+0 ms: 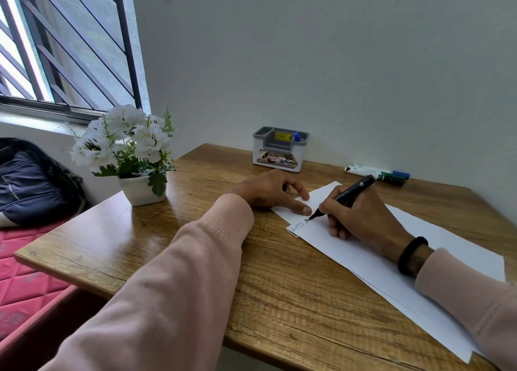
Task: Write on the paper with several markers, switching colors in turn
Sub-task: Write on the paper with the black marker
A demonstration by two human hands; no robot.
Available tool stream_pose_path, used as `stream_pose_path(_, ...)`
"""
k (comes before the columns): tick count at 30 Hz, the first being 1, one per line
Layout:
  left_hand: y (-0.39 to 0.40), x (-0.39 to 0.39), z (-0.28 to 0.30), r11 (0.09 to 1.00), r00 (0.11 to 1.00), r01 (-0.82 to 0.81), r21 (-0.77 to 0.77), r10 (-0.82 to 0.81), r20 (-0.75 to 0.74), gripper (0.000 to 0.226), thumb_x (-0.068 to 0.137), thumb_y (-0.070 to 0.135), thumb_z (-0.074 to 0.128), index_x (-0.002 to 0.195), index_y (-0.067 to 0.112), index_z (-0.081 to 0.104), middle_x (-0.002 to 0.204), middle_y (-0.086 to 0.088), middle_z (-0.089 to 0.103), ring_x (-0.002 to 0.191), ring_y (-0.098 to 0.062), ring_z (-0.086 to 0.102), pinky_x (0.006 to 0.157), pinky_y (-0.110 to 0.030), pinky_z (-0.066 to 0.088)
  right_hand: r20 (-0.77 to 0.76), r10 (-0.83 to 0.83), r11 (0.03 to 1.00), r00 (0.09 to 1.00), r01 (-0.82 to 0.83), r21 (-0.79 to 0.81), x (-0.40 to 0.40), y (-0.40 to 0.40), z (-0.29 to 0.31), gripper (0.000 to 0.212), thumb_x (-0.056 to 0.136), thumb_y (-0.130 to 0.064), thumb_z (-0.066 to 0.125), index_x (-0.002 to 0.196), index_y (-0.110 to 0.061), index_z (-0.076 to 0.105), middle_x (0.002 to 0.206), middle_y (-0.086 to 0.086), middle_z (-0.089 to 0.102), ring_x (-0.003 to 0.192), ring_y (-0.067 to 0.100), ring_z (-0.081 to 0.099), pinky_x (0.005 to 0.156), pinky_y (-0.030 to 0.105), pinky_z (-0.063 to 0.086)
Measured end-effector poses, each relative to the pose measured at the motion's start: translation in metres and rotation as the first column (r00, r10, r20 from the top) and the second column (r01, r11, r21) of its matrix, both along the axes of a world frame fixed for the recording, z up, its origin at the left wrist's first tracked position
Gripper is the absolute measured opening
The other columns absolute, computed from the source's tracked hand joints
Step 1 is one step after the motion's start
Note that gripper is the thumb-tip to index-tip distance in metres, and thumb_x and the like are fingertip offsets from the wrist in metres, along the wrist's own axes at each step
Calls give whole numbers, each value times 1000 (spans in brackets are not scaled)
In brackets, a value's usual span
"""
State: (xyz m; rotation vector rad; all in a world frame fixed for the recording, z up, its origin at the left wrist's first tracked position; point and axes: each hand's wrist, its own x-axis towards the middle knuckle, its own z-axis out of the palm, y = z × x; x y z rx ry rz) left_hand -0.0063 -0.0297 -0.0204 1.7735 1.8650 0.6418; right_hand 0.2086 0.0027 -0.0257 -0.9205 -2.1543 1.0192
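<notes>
Our right hand (361,214) pinches the black marker (342,197), its tip on the paper (372,259) beside the blue word, its long body leaning back toward the spare markers (377,173), while our left hand (275,190) presses the paper's corner on the table (173,245).

On my wooden desk (173,259): white artificial flowers in white pot (131,152), grey plastic desk organizer (279,149) against wall. Dark backpack (33,180) on red bedspread (25,281).
</notes>
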Motion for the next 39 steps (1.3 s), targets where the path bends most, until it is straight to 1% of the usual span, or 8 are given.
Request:
stream_pose_path(4,0,-1,1,1000,1000,5,-6,-5,-7,41,83,43,79,121,32,70,93,15,51,79,-6,44,65,-24,36,4,-7,1000,1000,7,-7,0,-1,1,14,94,-12,70,87,0,71,62,12,73,47,16,65,46,22,51)
stream_pose_path(8,-1,-1,2,1000,1000,2,-10,-2,3,41,83,42,80,121,31,70,92,13,51,77,-6,44,63,-24,35,5,-3,1000,1000,3,-4,1,1,0,15,93,-12,70,85,1,69,62,16,72,52,26,65,47,28,51)
stream_pose_path(10,-1,-1,2,1000,1000,7,-11,-7,13,41,83,41,80,121,29,70,90,13,51,76,-6,44,62,-24,34,12,-3,1000,1000,3,1,0,1,-1,16,93,-13,70,86,1,70,65,19,73,52,25,65,48,28,51)
stream_pose_path(13,-1,0,2,1000,1000,17,-12,-17,0,41,84,40,79,122,29,69,91,15,50,77,-5,44,63,-23,35,18,-11,1000,1000,11,16,0,1,-1,15,94,-15,69,87,-1,71,64,17,74,48,18,63,48,25,51)
stream_pose_path(17,-1,2,3,1000,1000,13,-23,-13,0,41,85,40,78,123,29,69,91,15,50,77,-6,44,63,-22,36,13,-25,1000,1000,25,4,1,4,-2,14,94,-13,69,86,-2,70,61,14,73,49,24,63,47,26,50)
stream_pose_path(21,-1,0,2,1000,1000,17,-17,-17,-4,40,85,41,78,122,31,69,92,14,50,78,-6,44,63,-23,36,21,-36,999,999,35,11,1,3,-1,15,94,-13,68,87,0,70,61,13,74,46,19,63,45,24,49)
stream_pose_path(33,0,-1,1,999,1000,6,-32,-6,14,41,84,41,79,122,32,69,93,12,52,80,-6,45,65,-25,36,16,-60,998,998,60,-1,1,3,-1,16,94,-13,68,90,2,70,59,11,74,44,17,63,48,28,52)
stream_pose_path(39,0,-1,2,1000,1000,14,-24,-14,2,40,84,41,78,123,31,69,93,15,51,79,-6,45,64,-24,35,3,-69,998,998,69,-5,0,2,-1,16,94,-12,68,90,4,69,58,10,72,42,16,62,44,24,49)
